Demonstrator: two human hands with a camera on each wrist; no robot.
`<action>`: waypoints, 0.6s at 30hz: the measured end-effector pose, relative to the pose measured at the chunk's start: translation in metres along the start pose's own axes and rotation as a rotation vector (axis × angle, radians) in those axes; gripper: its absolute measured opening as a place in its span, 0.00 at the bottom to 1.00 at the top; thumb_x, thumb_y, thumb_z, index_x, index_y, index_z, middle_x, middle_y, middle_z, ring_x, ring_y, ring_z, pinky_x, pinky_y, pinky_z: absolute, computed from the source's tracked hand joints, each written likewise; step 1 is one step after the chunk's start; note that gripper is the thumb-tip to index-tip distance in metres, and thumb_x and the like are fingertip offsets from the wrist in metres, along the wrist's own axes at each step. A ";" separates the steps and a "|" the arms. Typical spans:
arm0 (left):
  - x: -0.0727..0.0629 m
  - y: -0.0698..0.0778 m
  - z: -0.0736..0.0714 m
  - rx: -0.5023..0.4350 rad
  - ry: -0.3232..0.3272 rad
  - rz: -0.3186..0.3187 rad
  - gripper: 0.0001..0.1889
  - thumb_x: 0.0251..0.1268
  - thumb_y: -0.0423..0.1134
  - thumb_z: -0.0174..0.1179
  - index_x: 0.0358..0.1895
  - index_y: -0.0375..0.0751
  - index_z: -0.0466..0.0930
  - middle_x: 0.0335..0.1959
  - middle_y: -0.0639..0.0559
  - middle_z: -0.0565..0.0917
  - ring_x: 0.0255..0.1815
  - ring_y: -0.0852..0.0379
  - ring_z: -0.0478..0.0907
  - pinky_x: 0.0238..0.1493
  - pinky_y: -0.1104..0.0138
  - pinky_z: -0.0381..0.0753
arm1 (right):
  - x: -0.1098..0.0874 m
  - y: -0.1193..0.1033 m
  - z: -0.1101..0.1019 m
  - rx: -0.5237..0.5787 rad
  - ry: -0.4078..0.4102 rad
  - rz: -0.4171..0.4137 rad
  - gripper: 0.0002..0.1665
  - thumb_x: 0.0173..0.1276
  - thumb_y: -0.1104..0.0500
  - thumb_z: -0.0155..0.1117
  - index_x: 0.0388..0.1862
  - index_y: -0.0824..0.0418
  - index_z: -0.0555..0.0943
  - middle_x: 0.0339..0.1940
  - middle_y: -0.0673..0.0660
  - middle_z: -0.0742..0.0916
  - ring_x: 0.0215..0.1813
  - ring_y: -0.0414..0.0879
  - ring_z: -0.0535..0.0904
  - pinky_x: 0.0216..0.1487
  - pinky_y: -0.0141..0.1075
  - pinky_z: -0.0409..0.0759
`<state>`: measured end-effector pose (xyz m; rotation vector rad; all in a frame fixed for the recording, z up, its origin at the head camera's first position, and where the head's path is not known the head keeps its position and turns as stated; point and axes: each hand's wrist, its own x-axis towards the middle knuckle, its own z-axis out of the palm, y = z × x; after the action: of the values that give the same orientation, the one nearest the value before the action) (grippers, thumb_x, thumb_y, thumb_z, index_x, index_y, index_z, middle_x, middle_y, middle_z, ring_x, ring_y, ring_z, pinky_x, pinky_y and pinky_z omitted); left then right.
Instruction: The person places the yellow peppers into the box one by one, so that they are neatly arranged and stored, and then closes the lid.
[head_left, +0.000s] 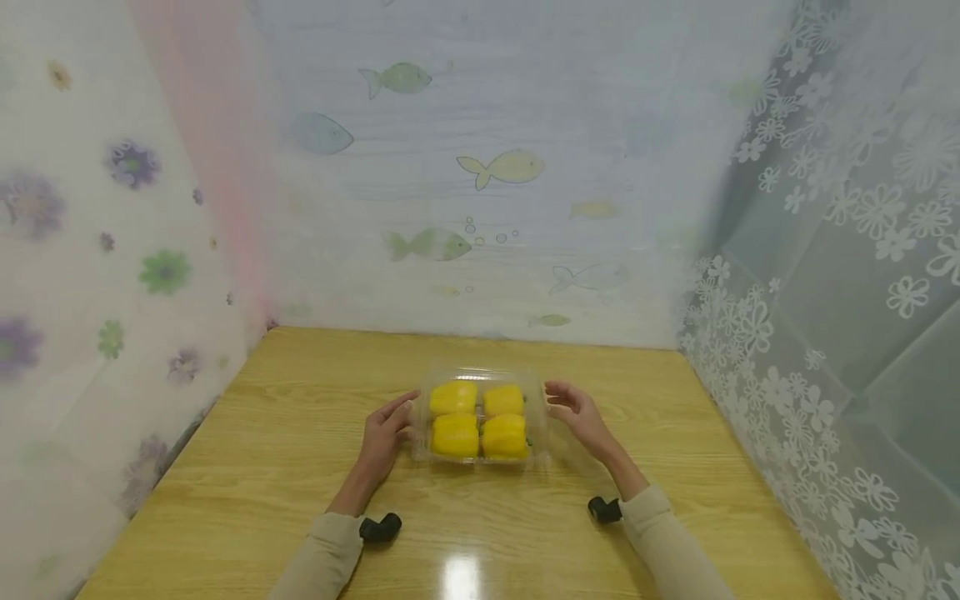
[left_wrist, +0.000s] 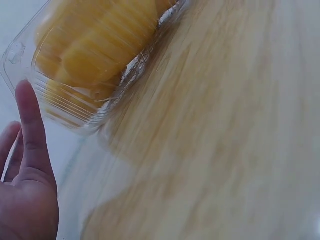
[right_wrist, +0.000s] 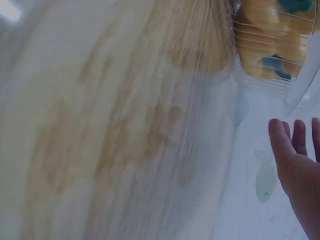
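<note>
A clear plastic clamshell box [head_left: 480, 374] sits on the wooden table, holding several yellow bell peppers [head_left: 455, 436]. My left hand [head_left: 384, 435] is at the left side of the box, fingers extended. In the left wrist view its thumb tip [left_wrist: 24, 87] overlaps the corner rim of the box [left_wrist: 80, 112]. On the other side, my right hand [head_left: 583, 421] stands beside the right edge, fingers loosely bent and nothing between them. The right wrist view shows a gap between the right hand [right_wrist: 297, 170] and the box [right_wrist: 265, 86]; green stems [right_wrist: 276, 67] show through its wall.
The wood-grain table [head_left: 262, 500] runs back to a wall sheet with fish prints [head_left: 510, 167]. A flower-printed sheet [head_left: 165, 271] stands on the left, and a white-flowered curtain [head_left: 825, 375] borders the right. Black wrist cameras [head_left: 381, 527] sit at both sleeves.
</note>
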<state>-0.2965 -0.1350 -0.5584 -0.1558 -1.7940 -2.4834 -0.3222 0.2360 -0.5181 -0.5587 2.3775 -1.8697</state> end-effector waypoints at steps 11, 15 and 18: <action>-0.005 0.007 -0.011 0.168 -0.147 -0.030 0.28 0.73 0.33 0.61 0.73 0.33 0.69 0.75 0.38 0.68 0.52 0.61 0.83 0.47 0.65 0.85 | -0.015 -0.004 -0.009 -0.091 -0.205 0.119 0.35 0.81 0.57 0.54 0.79 0.72 0.58 0.72 0.75 0.68 0.70 0.68 0.70 0.64 0.54 0.78; -0.006 0.009 -0.014 0.203 -0.157 -0.063 0.29 0.72 0.33 0.62 0.74 0.33 0.68 0.73 0.34 0.70 0.53 0.62 0.83 0.49 0.65 0.85 | -0.017 -0.006 -0.012 -0.057 -0.277 0.149 0.36 0.81 0.57 0.55 0.79 0.73 0.57 0.64 0.75 0.76 0.61 0.59 0.79 0.59 0.50 0.82; -0.007 0.011 -0.015 0.228 -0.170 -0.085 0.29 0.72 0.34 0.62 0.74 0.34 0.67 0.69 0.32 0.73 0.52 0.61 0.83 0.49 0.65 0.84 | -0.017 -0.008 -0.014 -0.013 -0.325 0.177 0.37 0.81 0.57 0.54 0.79 0.73 0.55 0.53 0.69 0.83 0.51 0.52 0.83 0.53 0.49 0.85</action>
<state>-0.2889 -0.1528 -0.5533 -0.2903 -2.1796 -2.3586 -0.3079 0.2529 -0.5096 -0.5813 2.1527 -1.5567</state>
